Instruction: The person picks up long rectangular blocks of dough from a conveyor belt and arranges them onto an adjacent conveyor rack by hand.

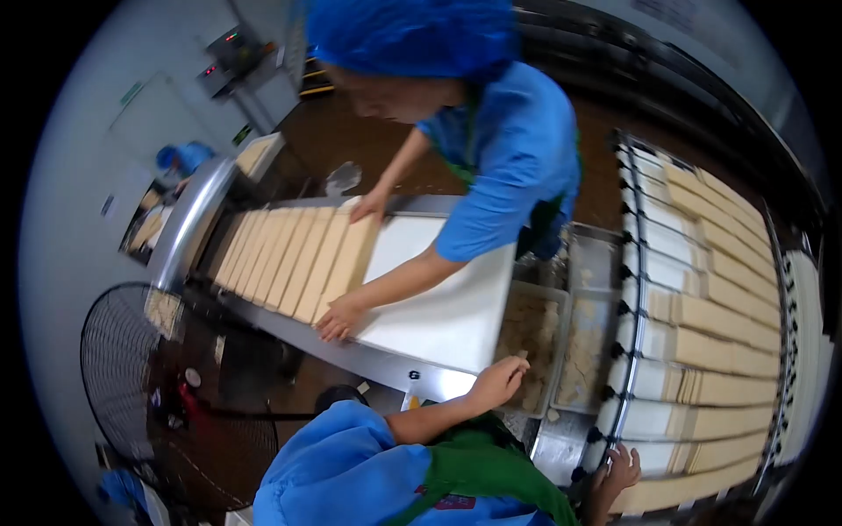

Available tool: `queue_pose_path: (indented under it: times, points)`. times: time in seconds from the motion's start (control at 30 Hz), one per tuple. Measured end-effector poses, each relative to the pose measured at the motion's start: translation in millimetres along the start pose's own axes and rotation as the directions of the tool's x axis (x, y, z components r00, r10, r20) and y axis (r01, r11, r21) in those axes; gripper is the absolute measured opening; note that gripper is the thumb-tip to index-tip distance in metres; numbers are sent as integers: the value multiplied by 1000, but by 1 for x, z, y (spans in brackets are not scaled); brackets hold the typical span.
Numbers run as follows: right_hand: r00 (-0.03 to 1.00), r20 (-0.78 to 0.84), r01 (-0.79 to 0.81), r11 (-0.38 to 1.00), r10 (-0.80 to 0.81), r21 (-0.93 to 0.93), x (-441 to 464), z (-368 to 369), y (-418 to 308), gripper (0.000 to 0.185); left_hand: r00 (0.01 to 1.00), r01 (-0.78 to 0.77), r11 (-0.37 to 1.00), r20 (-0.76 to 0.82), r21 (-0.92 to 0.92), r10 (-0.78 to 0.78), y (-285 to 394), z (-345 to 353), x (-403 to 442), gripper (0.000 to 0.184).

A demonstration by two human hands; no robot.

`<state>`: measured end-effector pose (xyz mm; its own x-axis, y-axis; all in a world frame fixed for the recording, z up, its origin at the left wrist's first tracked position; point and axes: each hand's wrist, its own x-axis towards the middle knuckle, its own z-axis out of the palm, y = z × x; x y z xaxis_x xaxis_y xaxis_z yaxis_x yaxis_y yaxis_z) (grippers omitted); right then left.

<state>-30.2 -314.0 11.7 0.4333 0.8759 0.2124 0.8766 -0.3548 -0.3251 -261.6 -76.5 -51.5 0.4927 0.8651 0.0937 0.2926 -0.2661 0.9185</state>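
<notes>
My left hand (498, 383) is closed over the near corner of the white conveyor belt (438, 298), beside a tub of pale scraps. A small pale bit shows at its fingertips, too small to name. Off to the right, my right hand (620, 471) has its fingers apart at the near edge of a slatted conveyor (645, 346). Stacks of flat, beige dough strips (724, 351) lie across that conveyor, close to this hand. A co-worker in a blue hair cover has both hands on the last of a row of similar dough strips (298, 259) on the white belt.
A tub with crumbly scraps (526, 346) and a grey bin (589, 351) stand between the two conveyors. A steel roller housing (189, 223) spans the belt's far end. At left is a large wire-caged fan (114, 377). The co-worker (517, 167) leans over the belt opposite me.
</notes>
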Motion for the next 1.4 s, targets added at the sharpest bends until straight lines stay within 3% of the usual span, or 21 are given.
queue_pose_path:
  times: [0.07,0.13,0.17,0.2,0.27,0.33,0.4,0.47,0.53,0.57,0.63,0.67,0.77,0.9,1.0,1.07,1.1,1.13,1.2,1.3,1.4]
  points:
    - [992,-29,121,991,-120,63,22,29,-9,27,998,19,999,-62,34,-17,5,-19,-5,13]
    - [999,28,34,980,-40,197,36,64,-14,23,983,-14,999,-181,53,24,-2,-40,-12,11]
    - [992,93,68,973,-91,221,49,66,-31,16,972,-3,999,-235,33,10,-4,-52,-15,9]
    - [990,21,128,957,-138,259,57,77,-49,12,958,31,998,-287,50,-15,-5,-67,-18,10]
    - [976,85,158,922,-200,354,74,90,-80,12,899,130,990,-426,49,-97,-17,-94,-25,11]
    - [956,134,181,883,-262,433,90,109,-111,12,801,74,997,-597,31,-41,-46,-125,-31,12]
    - [927,39,319,836,-374,446,102,120,-157,12,695,302,951,-667,-69,-269,-66,-162,-43,17]
    - [889,63,363,782,-454,508,118,127,-199,13,568,357,928,-764,-108,-307,-82,-203,-53,24]
    - [843,24,445,722,-538,530,127,137,-245,15,513,500,841,-853,207,-95,-128,-239,-70,45]
    - [838,28,451,720,-545,528,131,140,-269,15,451,686,719,-841,111,-300,-135,-256,-77,61]
    - [829,172,352,736,-532,578,139,146,-313,19,384,776,625,-849,85,-362,-148,-285,-90,69]
    - [827,175,354,738,-533,574,147,154,-332,19,320,850,522,-857,72,-405,-155,-299,-92,77]
    - [737,156,448,648,-658,617,168,204,-378,30,273,900,435,-780,0,-563,-169,-331,-91,89]
    - [693,170,518,648,-700,558,194,279,-428,37,415,846,526,-726,86,-549,-200,-344,-88,91]
    - [718,213,560,732,-663,388,216,330,-462,51,446,878,436,-673,199,-590,-187,-350,-78,92]
    - [759,321,490,821,-567,293,233,351,-494,65,423,902,332,-711,274,-561,-190,-352,-75,91]
    - [776,348,460,849,-526,258,243,358,-510,69,491,869,322,-744,377,-454,-201,-348,-81,90]
    - [790,371,432,873,-488,228,251,364,-529,73,517,854,338,-722,396,-459,-204,-346,-84,90]
    - [805,392,404,896,-444,185,269,373,-564,74,574,814,345,-740,467,-351,-200,-349,-85,88]
    - [761,513,347,918,-397,195,291,368,-616,70,597,799,357,-708,484,-376,-194,-353,-82,87]
    - [774,495,360,918,-394,167,301,387,-647,68,627,775,377,-697,508,-349,-196,-354,-83,88]
